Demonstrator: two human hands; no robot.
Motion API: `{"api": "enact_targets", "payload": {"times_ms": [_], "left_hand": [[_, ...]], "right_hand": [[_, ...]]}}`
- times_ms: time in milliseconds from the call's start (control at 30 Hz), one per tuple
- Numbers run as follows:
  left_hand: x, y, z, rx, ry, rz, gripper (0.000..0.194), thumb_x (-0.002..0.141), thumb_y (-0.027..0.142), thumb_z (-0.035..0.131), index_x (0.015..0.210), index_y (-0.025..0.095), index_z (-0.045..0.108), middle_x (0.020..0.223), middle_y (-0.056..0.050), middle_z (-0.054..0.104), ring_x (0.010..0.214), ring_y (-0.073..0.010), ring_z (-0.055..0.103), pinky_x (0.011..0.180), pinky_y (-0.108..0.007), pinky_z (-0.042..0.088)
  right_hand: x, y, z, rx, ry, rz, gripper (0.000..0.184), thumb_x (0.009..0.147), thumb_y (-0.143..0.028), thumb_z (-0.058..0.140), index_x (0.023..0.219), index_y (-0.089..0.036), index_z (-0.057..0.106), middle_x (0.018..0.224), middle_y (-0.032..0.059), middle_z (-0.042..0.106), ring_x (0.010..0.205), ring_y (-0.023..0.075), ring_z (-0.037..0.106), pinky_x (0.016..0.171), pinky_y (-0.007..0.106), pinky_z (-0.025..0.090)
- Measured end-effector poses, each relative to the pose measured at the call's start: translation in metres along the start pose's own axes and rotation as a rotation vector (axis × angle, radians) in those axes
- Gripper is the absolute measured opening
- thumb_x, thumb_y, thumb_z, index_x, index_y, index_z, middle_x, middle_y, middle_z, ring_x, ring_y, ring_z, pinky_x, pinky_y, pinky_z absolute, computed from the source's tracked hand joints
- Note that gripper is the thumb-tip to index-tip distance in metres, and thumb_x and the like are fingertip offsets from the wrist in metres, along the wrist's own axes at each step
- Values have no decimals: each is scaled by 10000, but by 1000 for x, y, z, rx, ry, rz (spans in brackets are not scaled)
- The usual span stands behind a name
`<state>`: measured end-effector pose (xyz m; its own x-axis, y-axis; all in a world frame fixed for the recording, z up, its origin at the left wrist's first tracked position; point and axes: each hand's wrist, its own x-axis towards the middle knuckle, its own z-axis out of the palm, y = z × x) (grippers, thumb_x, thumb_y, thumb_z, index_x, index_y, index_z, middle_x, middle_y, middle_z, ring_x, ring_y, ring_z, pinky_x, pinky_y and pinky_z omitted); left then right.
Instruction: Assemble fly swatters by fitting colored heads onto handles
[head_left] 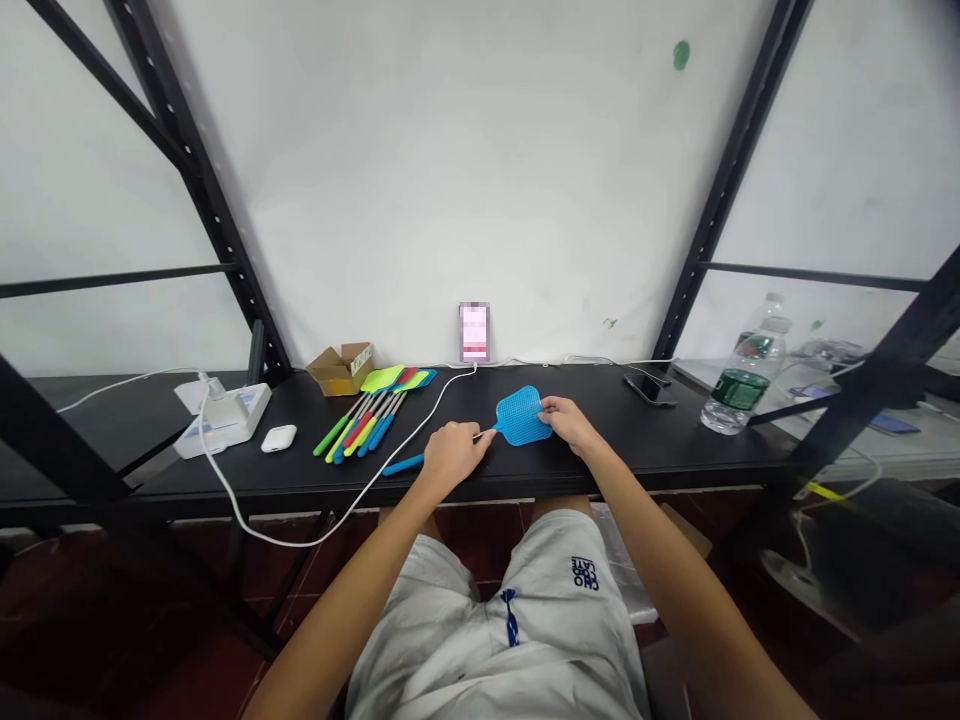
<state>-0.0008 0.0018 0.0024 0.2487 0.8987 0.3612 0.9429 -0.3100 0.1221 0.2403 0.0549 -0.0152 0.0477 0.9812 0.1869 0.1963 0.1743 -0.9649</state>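
A blue fly swatter (523,416) is held between my two hands just above the front of the black table. My left hand (454,452) wraps round its thin metal shaft, and the blue handle sticks out to the left. With thumb and fingers my right hand (568,422) pinches the right edge of the perforated head. Left of my hands lies a fanned pile of fly swatters (367,420) with green, yellow, red and blue handles, heads toward the wall.
An opened cardboard box (340,372) stands behind the pile. A phone (474,333) leans on the wall, its white cable (405,440) crossing the table. At left are a power strip (232,420) and an earbud case (279,438); at right, another phone (649,389) and water bottles (742,375).
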Motion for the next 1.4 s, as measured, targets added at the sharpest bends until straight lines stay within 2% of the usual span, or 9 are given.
{"api": "enact_targets", "payload": {"times_ms": [267, 433, 633, 767, 967, 1033, 1133, 1233, 1400], "left_hand": [[0, 2, -2, -4, -35, -34, 631, 911, 679, 260, 831, 214, 678, 857, -110, 683, 819, -257, 648, 693, -307, 412], [-2, 4, -5, 13, -33, -48, 630, 921, 661, 263, 834, 201, 685, 846, -121, 682, 813, -257, 654, 690, -307, 423], [-3, 6, -6, 8, -8, -51, 602, 925, 642, 298, 802, 189, 676, 827, -126, 681, 802, -266, 661, 673, -312, 427], [-4, 5, -5, 2, -1, -46, 585, 929, 633, 300, 824, 191, 668, 829, -123, 679, 804, -265, 661, 666, -308, 422], [-3, 4, -2, -6, 2, -27, 529, 943, 596, 316, 855, 197, 653, 834, -112, 679, 808, -253, 657, 675, -302, 412], [-3, 5, -2, -28, 13, 4, 478, 951, 562, 341, 865, 200, 641, 839, -102, 683, 817, -244, 656, 680, -296, 406], [-4, 5, -2, -84, 36, 69, 386, 959, 499, 389, 877, 203, 621, 879, -87, 693, 843, -225, 653, 694, -286, 399], [-4, 5, -2, -137, 63, 111, 299, 955, 431, 438, 860, 200, 603, 888, -75, 691, 838, -203, 645, 696, -275, 394], [-5, 3, -1, -220, 127, 203, 248, 950, 379, 457, 828, 201, 578, 851, -52, 665, 785, -177, 619, 688, -270, 402]], "right_hand": [[4, 8, 4, -144, 53, -12, 146, 646, -200, 523, 768, -184, 602, 686, 19, 619, 656, 173, 555, 603, 265, 392], [8, 14, -18, -352, 354, -30, 221, 646, -159, 481, 814, -197, 619, 806, 68, 668, 778, 231, 601, 681, 303, 425], [9, 20, -37, -390, 490, 6, 392, 654, -177, 562, 1041, -168, 624, 972, 126, 679, 917, 271, 622, 799, 344, 448], [-1, 11, -28, -534, 532, -57, 395, 732, -252, 564, 1110, -140, 599, 1092, 176, 615, 975, 284, 591, 850, 367, 428], [-27, -19, 4, -675, 584, -321, 181, 829, -263, 486, 929, -178, 610, 1022, 138, 599, 1036, 301, 506, 906, 411, 351], [-34, -25, 18, -613, 519, -416, 152, 865, -281, 477, 857, -194, 602, 950, 116, 609, 988, 277, 513, 881, 377, 350], [-41, -29, 37, -472, 200, -502, 212, 916, -339, 476, 780, -223, 590, 781, 57, 607, 765, 212, 538, 743, 311, 363], [-43, -28, 47, -461, -85, -541, 317, 943, -386, 461, 688, -227, 562, 670, 22, 586, 636, 175, 511, 653, 290, 340], [-41, -26, 44, -397, -270, -472, 390, 956, -450, 422, 670, -219, 555, 621, -2, 590, 593, 147, 517, 634, 270, 354]]}}
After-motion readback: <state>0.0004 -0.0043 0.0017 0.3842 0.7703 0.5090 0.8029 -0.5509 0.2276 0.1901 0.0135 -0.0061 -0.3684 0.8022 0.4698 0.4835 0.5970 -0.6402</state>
